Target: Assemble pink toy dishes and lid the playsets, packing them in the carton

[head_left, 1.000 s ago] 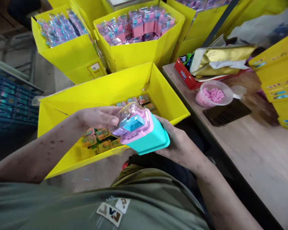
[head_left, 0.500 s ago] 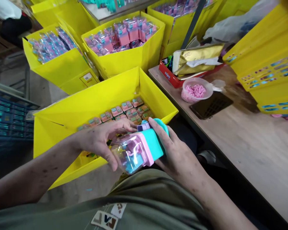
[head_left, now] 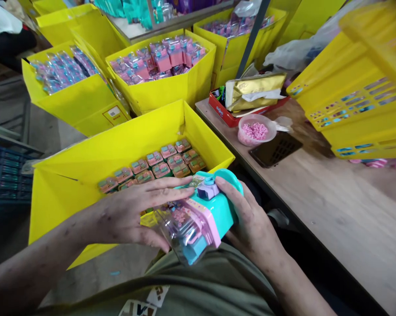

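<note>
Held just above my lap is a plastic toy case [head_left: 222,215] with a teal body, a pink rim and a clear domed cover. Small pink and blue pieces show inside the cover. My right hand [head_left: 253,224] is wrapped round the teal end, its index finger on top beside a small lilac part [head_left: 208,189]. My left hand [head_left: 140,210] spans the clear end: long fingers lie along the top, the thumb at the cover's lower side. Its palm stays off the case. Below and beyond, a yellow box [head_left: 128,145] contains rows of similar small cases [head_left: 160,170].
Yellow boxes [head_left: 165,92] of packed pink toys stand behind. On the right-hand table [head_left: 342,206] are a tub of pink pieces [head_left: 255,131], a dark phone [head_left: 275,150], a red tray [head_left: 226,115] with a gold tissue pack [head_left: 253,90], and a yellow basket [head_left: 345,96]. Another person's arm [head_left: 7,19] shows far left.
The case has tilted so more of its top shows. My left hand's fingers have straightened and come onto its top. The view has shifted slightly.
</note>
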{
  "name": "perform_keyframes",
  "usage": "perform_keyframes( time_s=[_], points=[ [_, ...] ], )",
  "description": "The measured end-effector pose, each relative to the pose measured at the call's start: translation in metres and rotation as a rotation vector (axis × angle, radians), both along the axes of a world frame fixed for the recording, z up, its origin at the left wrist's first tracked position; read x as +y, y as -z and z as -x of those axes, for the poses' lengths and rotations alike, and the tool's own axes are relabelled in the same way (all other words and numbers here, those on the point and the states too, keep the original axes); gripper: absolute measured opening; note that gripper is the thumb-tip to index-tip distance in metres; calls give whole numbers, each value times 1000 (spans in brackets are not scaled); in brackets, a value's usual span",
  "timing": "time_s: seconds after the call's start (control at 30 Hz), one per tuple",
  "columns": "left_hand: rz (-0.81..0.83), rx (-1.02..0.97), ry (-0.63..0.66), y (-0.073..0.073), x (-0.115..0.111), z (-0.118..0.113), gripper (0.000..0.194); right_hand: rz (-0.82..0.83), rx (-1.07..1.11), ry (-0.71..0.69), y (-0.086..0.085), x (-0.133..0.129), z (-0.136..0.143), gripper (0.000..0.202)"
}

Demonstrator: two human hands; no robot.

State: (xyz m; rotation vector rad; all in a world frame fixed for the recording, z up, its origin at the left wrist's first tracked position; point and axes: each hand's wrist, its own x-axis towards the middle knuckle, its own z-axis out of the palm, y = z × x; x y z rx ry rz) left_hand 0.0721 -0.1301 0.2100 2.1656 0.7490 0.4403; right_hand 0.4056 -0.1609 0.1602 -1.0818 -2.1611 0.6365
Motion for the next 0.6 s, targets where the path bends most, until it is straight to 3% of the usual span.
perform_keyframes(
  time_s=[0.17,0.4,0.5,0.6],
  points=[
    [26,-116,-21,-4,1,-4,112,-23,24,-6,-5,-5,-4,99],
    [66,-143,-29,-4,3,1,91,-58,-13,-3,-13,-10,0,104],
    [130,-121,-14,5,6,-1,122,-41,-2,-45,-12,-9,2,105],
    [154,-72,161,18,14,-6,161,-40,0,-140,-6,-8,9,107]
  ],
)
